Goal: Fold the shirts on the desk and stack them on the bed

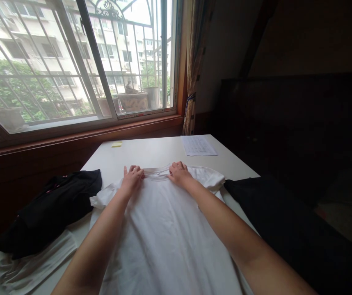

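Between left hand and right hand lies the white T-shirt's neckline.

Shirt runs off the lower edge, as do both forearms; palms of left hand and right hand hidden from view; writing on paper too small to read; white cloth partly hidden under black cloth; dark cloth at right lost in shadow, its outline untraceable.
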Tool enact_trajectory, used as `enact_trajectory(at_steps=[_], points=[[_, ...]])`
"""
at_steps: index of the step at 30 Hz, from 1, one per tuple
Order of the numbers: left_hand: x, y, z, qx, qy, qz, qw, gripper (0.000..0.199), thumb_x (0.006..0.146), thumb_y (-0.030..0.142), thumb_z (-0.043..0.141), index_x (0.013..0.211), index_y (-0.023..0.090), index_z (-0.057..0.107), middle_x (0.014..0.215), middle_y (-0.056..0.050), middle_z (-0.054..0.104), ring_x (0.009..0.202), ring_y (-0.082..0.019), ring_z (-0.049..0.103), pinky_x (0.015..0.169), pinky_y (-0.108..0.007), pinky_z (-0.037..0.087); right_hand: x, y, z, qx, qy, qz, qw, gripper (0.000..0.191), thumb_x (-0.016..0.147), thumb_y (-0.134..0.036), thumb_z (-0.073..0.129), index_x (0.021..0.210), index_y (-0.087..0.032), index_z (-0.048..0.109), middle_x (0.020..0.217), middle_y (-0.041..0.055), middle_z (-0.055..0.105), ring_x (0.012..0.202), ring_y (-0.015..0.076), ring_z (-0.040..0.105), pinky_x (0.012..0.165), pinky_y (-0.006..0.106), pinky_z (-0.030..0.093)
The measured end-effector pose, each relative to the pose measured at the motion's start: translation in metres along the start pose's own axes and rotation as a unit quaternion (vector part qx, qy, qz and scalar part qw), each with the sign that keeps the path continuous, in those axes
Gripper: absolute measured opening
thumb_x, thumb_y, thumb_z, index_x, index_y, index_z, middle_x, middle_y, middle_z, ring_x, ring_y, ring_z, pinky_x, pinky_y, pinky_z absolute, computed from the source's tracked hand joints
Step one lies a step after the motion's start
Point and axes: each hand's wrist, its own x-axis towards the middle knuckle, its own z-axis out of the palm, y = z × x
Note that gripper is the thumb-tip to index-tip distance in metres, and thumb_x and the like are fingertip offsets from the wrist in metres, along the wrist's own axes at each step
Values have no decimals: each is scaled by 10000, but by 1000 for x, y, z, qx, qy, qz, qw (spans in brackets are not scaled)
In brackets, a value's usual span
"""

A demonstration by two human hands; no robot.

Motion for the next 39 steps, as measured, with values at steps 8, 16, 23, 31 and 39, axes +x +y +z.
enact_trajectory(at_steps=[8,16,23,31,39], points=[[-1,-12,25,-38,20,-66,997,396,1067,368,393,1436,332,533,1515,-83,533,1375,-291,460,1126,-507,379,-7,23,29,47,31,76,996,392,1060,-273,418,1427,-257,558,1466,103,564,1274,250,527,1086,387,408],[3,-27,30,-64,19,-95,993,467,1050,373,460,1494,240,506,1400,-133,614,1265,-284,559,1046,-410,453,0,41,33,75,23,50,996,428,1076,-246,358,1431,-277,595,1501,26,601,1358,183,531,1170,354,364],[1,-41,21,-42,7,-102,994,241,1025,346,529,1147,215,690,1135,-102,676,1051,-235,642,933,-333,494,-8,45,27,71,-5,50,996,461,1064,-351,382,1491,-297,547,1597,14,500,1496,247,392,1242,485,258],[9,-24,17,44,21,-131,990,214,1029,290,457,1118,196,628,1157,-147,621,1143,-325,555,907,-428,465,-10,47,23,56,-55,48,996,553,1062,-449,319,1591,-316,414,1682,-15,353,1561,255,274,1271,525,173],[10,-12,19,83,36,-165,982,295,1046,250,353,1200,181,595,1259,-195,593,1230,-383,495,927,-487,430,-19,61,16,70,-101,36,992,614,1051,-501,342,1612,-256,388,1709,17,290,1588,251,206,1294,483,115]])
